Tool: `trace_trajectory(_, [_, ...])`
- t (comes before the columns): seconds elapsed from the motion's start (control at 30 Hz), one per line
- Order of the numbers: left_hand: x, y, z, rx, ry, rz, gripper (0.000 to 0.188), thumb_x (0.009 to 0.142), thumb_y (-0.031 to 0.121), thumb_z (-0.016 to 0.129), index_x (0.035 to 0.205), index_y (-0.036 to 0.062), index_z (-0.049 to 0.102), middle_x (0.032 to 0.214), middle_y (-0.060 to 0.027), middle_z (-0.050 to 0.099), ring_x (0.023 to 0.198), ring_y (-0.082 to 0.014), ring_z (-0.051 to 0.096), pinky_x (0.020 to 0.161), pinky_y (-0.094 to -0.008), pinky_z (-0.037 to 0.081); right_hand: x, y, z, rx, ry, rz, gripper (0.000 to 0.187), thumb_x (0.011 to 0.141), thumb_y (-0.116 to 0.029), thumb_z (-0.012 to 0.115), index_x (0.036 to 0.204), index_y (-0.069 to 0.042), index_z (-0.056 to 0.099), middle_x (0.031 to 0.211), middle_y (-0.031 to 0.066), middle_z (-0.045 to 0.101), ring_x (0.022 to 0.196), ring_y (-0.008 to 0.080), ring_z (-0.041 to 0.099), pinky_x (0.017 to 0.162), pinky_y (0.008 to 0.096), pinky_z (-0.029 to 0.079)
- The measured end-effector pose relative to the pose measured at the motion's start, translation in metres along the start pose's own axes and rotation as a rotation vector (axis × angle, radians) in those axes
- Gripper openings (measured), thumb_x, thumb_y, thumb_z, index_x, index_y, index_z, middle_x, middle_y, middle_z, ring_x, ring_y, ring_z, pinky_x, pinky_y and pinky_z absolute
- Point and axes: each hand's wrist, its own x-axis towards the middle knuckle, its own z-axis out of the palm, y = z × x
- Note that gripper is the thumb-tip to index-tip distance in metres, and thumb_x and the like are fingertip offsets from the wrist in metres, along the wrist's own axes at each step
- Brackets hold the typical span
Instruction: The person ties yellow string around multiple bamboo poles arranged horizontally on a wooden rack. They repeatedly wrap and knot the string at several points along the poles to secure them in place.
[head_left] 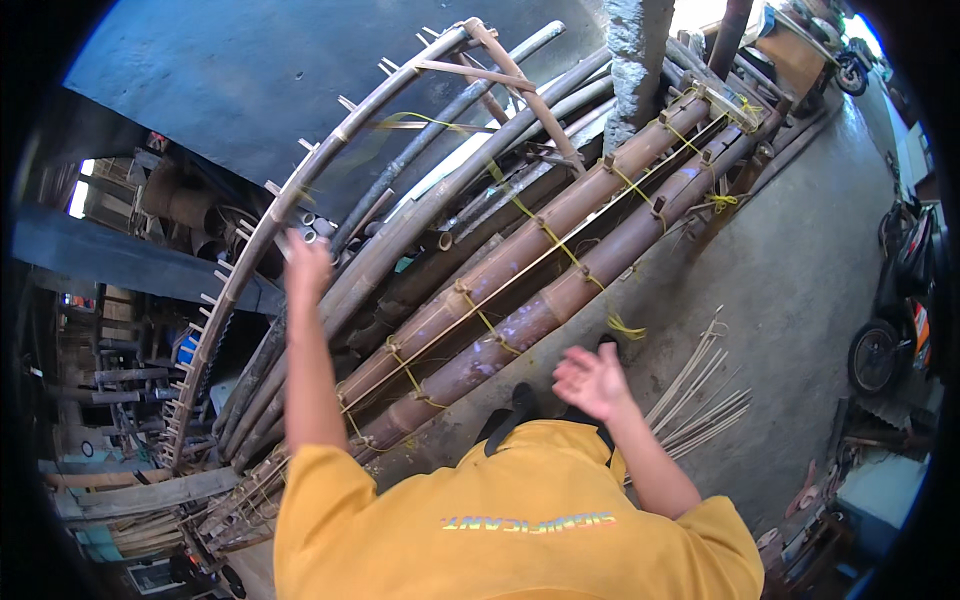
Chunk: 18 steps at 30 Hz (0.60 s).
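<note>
Brown bamboo makes up the main piece: two thick, round poles [560,298], side by side and lashed across with thin yellow-green twine [722,203], slanting past the front of a person in a mustard-yellow shirt [540,500]. Beyond them rises a long, curved brown bamboo pole [318,158] studded with short pale pegs. The left hand [308,265] reaches just beside that curve; it is blurred (even from where I stand), so I cannot tell whether it grips anything. The right hand [592,382] is open and bare, fingers spread, near the closer pole. Thin pale bamboo strips [705,400] fan over the grey concrete floor [790,250], and a black motorcycle [873,358] stands along the floor's right edge.
</note>
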Motion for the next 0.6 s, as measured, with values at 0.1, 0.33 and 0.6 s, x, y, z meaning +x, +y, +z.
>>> trace_trajectory(0.1, [-0.124, 0.012, 0.068, 0.01, -0.446, 0.397, 0.025, 0.097, 0.021, 0.058, 0.103, 0.002, 0.073, 0.114, -0.0254, 0.069, 0.104, -0.039, 0.068, 0.092, -0.0477, 0.051, 0.033, 0.059, 0.08, -0.196, -0.06, 0.198, 0.057, 0.103, -0.056, 0.047, 0.122, -0.005, 0.061, 0.109, 0.0067, 0.065, 0.105, 0.0202, 0.062, 0.097, 0.0399, 0.051])
trace_trajectory(0.33, [-0.234, -0.005, 0.193, -0.157, 0.063, 0.364, 0.02, 0.093, 0.03, 0.065, 0.108, 0.0163, 0.067, 0.09, -0.0114, 0.068, 0.105, -0.0327, 0.063, 0.092, -0.0526, 0.033, 0.095, 0.095, 0.243, -1.063, -0.356, -0.724, 0.035, 0.104, -0.032, 0.046, 0.084, -0.007, 0.061, 0.085, 0.0066, 0.065, 0.084, 0.0184, 0.063, 0.075, 0.0356, 0.049])
trace_trajectory(0.6, [-0.228, 0.045, 0.134, -0.245, -0.204, 0.227, 0.03, 0.104, 0.032, 0.05, 0.115, 0.0131, 0.071, 0.106, -0.018, 0.073, 0.105, -0.0383, 0.066, 0.097, -0.0554, 0.032, 0.14, 0.0, 0.281, -1.707, -0.371, -0.128, 0.051, 0.105, -0.046, 0.045, 0.112, -0.004, 0.074, 0.117, 0.0205, 0.069, 0.104, 0.0309, 0.066, 0.094, 0.04, 0.049])
